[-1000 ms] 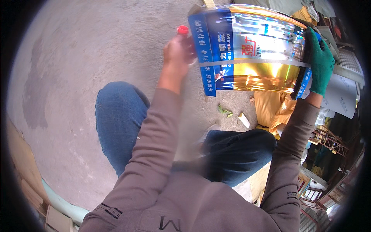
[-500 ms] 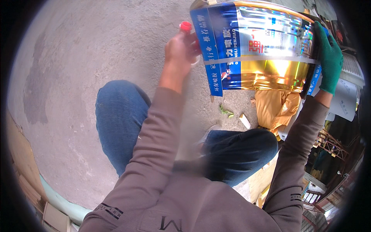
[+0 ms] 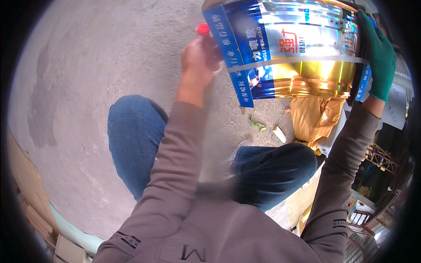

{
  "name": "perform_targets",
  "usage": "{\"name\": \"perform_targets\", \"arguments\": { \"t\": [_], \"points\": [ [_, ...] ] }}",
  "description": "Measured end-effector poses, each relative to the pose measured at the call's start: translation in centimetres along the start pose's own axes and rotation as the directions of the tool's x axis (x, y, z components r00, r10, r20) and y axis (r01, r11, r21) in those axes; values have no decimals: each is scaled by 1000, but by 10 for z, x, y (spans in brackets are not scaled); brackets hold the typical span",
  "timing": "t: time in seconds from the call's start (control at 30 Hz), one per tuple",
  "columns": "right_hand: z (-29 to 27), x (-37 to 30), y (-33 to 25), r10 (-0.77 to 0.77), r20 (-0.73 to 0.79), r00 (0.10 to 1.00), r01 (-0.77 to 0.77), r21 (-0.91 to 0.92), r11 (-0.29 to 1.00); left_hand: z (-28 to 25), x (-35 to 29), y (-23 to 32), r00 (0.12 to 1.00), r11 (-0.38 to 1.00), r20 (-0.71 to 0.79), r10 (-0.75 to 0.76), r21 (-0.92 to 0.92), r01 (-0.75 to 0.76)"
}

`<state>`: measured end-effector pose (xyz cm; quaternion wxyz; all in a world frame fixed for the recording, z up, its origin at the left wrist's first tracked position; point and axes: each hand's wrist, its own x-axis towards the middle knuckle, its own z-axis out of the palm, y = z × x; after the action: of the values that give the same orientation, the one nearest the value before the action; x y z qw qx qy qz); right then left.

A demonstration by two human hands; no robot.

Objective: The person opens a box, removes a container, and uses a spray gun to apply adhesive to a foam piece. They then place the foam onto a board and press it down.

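Drum [image 3: 322, 41] tilted further; left grip [image 3: 197, 57] wraps red object [image 3: 203, 29]; right grip [image 3: 380, 59] flat against drum's end.

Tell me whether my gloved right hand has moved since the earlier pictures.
Yes: against the small white block on the ground, your gloved right hand has shifted to the right and toward the top of the view.

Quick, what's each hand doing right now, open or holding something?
Left hand: closed around a red-topped item, partly hidden and blurred.
Right hand: green-gloved, against the shiny bucket's right end; whether it grips can't be told.
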<state>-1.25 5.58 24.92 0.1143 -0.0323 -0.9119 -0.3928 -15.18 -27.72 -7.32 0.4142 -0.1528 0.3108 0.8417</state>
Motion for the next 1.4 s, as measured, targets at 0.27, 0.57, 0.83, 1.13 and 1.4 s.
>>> {"name": "perform_targets", "arguments": {
  "t": [0.27,0.57,0.83,1.13,1.4],
  "points": [
    [0,-5,-4,-34,-62,998,33,-25,999,-8,13,-9,999,998,48,22,-68,-19],
    [0,-8,0,-53,-47,997,50,-60,997,-9,12,-11,992,999,116,45,-21,-43],
    [-6,-5,-1,-46,-17,999,45,-47,998,-11,10,-7,996,999,86,33,-32,-30],
    [-6,-5,-1,-44,5,999,45,-31,999,-7,13,-8,994,999,107,30,-47,-25],
    [-10,-5,-4,-46,21,999,47,-22,999,-1,11,-6,996,1000,90,13,-13,-12]
  ]
}}
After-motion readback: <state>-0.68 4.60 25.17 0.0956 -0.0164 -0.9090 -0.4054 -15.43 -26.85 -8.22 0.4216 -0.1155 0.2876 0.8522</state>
